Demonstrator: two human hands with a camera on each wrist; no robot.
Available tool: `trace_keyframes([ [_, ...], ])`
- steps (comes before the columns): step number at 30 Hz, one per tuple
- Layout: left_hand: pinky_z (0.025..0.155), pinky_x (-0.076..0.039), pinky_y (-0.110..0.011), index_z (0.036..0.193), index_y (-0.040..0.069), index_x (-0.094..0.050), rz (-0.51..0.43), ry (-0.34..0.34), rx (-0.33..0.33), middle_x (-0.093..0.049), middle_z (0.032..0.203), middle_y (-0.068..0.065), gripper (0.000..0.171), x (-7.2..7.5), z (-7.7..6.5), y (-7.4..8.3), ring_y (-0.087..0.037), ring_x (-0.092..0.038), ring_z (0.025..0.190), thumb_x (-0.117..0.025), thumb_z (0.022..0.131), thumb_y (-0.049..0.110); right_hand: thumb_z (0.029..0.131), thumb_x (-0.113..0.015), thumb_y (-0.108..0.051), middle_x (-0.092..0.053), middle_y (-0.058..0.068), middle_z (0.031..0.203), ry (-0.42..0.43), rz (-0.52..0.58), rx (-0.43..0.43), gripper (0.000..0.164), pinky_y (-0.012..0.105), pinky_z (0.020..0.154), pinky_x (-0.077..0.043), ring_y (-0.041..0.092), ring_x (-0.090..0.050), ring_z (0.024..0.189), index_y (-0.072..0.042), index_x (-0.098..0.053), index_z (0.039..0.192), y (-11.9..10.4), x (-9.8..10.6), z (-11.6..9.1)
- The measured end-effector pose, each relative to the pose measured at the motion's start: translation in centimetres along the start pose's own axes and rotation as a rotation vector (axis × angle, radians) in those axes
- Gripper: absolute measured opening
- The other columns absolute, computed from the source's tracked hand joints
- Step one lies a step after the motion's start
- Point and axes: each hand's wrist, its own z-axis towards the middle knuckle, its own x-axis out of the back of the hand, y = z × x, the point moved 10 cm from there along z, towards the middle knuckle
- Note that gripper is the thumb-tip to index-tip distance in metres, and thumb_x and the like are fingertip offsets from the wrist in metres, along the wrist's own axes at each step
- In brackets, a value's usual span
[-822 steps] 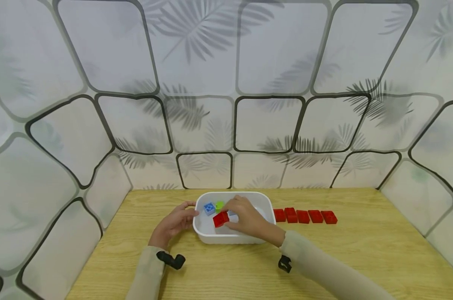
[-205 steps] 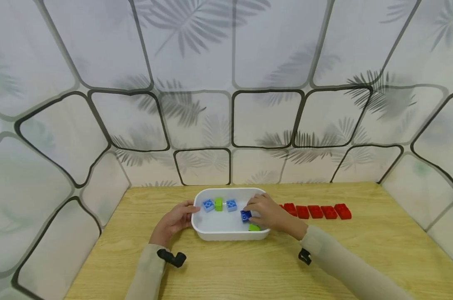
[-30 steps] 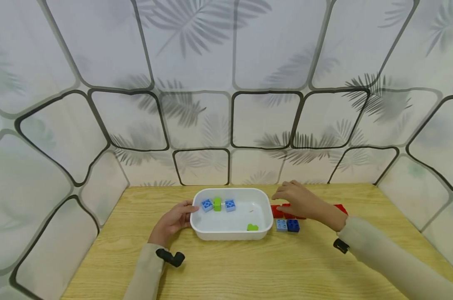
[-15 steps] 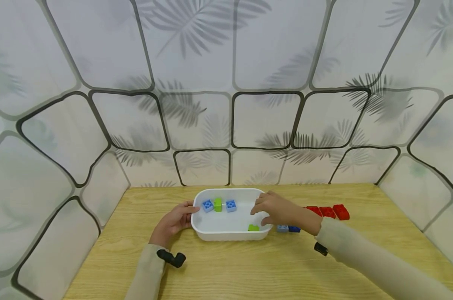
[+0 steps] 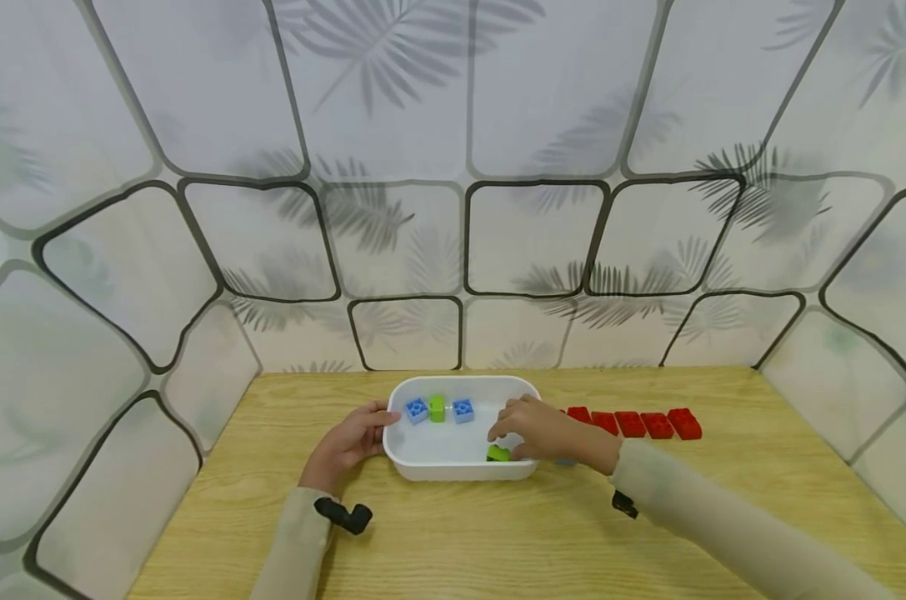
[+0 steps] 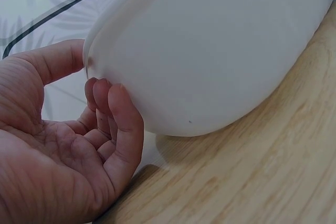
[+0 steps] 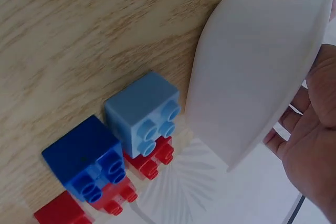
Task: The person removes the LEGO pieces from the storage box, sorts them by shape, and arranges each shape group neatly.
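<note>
A white plastic tub (image 5: 453, 472) stands on the table. My left hand (image 5: 352, 437) holds its left end, thumb over the rim and fingers curled against the outer wall, as the left wrist view shows. My right hand (image 5: 537, 429) reaches over the right end and pinches a green toy building block (image 5: 498, 453) near the front wall. In the right wrist view the tub wall hides those fingertips. Also inside the tub are a light blue block (image 5: 417, 410), a green block (image 5: 437, 408) and a second light blue block (image 5: 463, 410).
Several red blocks (image 5: 630, 424) form a row right of the tub. In front of it sit a light blue block (image 7: 140, 111) and a dark blue block (image 7: 84, 153), mostly hidden by my right arm in the head view. A patterned curtain (image 5: 513, 333) closes the back.
Light and dark blue blocks now lie outside the tub, before the red row. Over the last second my right hand came left into the tub and shifted the front green block. My left hand stayed.
</note>
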Motion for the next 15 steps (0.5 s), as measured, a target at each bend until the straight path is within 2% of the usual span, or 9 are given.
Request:
trace_keyframes([
  [8, 0.079, -0.058, -0.026, 0.148, -0.006, -0.035, -0.004, -0.031, -0.021, -0.068, 0.115, -0.006, 0.056, -0.2, 0.0, 0.3, -0.012, -0.07, 0.094, -0.058, 0.104, 0.02, 0.087, -0.082, -0.021, -0.075, -0.003, 0.109, 0.001, 0.018, -0.026, 0.032, 0.033, 0.087, -0.042, 0.015, -0.06, 0.097, -0.016, -0.076, 0.118, 0.0, -0.6, 1.1],
  [15, 0.078, -0.059, -0.027, 0.149, -0.006, -0.035, -0.005, -0.017, -0.01, -0.067, 0.116, -0.006, 0.057, -0.1, 0.0, 0.2, -0.012, -0.069, 0.094, -0.058, 0.104, 0.02, 0.087, -0.081, -0.014, -0.076, 0.0, 0.109, 0.013, 0.066, 0.016, 0.041, 0.039, 0.091, -0.046, 0.02, -0.065, 0.103, -0.015, -0.072, 0.126, -0.5, -1.2, 2.2],
])
